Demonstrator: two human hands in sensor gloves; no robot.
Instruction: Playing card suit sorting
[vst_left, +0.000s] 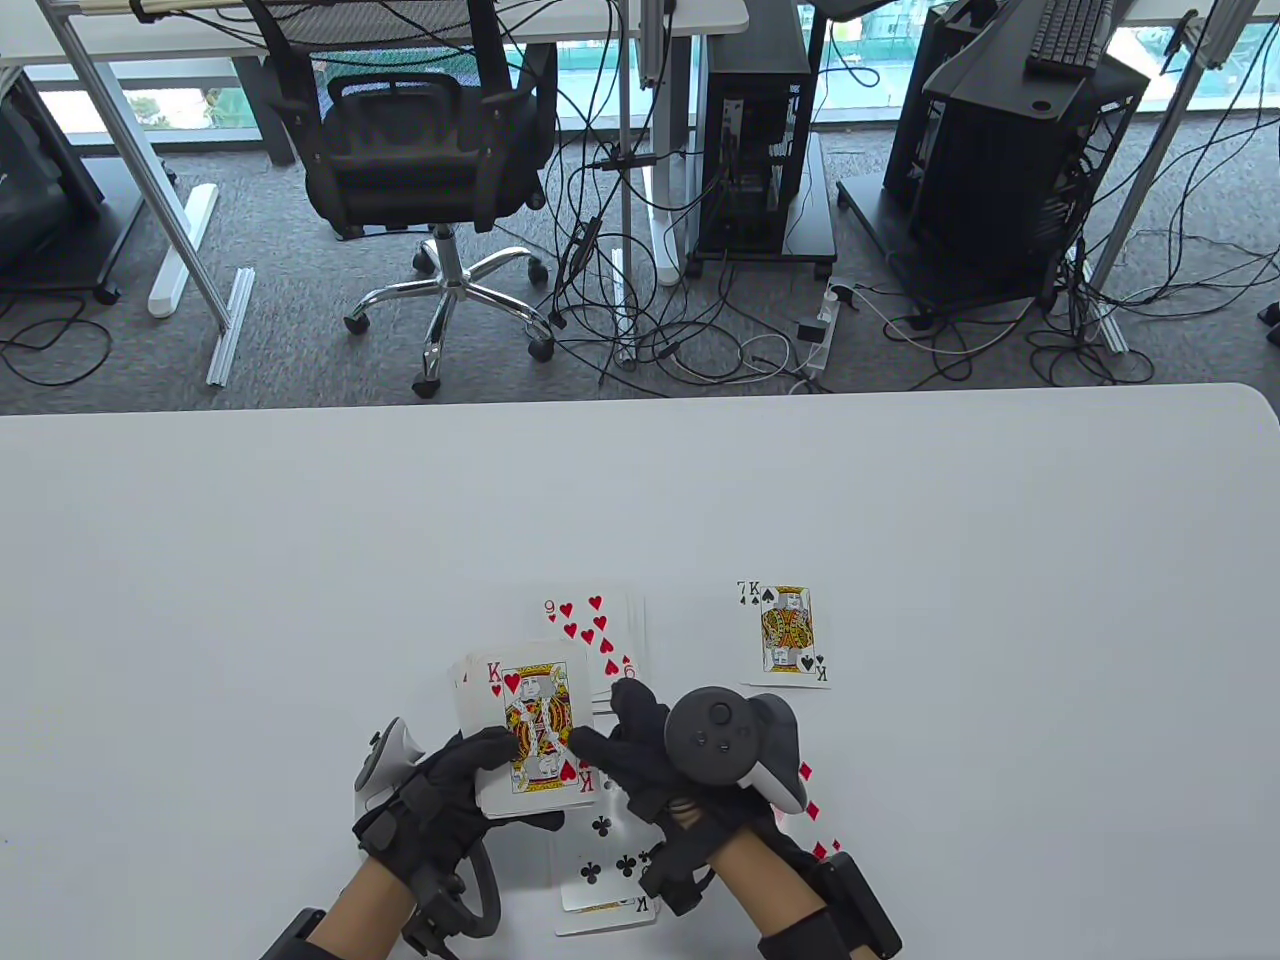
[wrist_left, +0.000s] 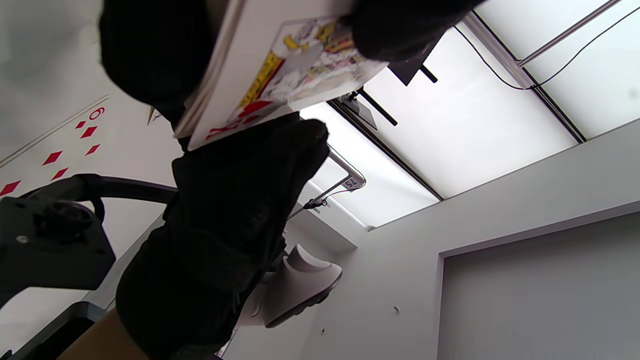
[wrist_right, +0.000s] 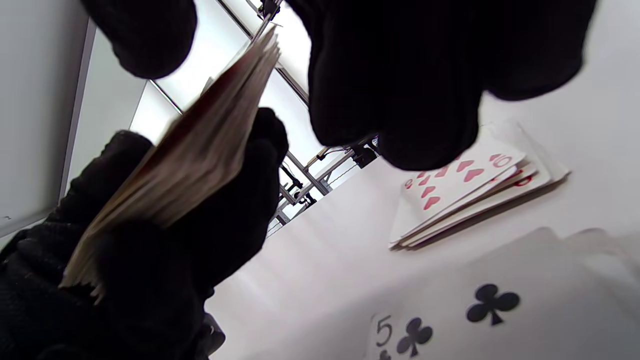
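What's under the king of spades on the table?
One more card lies under the king of spades. Only its corner shows, a black 7. The rest of that card is covered, so nothing more can be seen.

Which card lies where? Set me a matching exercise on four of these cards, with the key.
Cards:
1. king of hearts
2. nine of hearts
3. king of spades
4. five of clubs

Places:
A. on the table between the two wrists
B. top of the stack gripped by the left hand
C. tops the pile just beyond that stack
D. tops the pile beyond the right hand

Pairs: 1-B, 2-C, 3-D, 4-A
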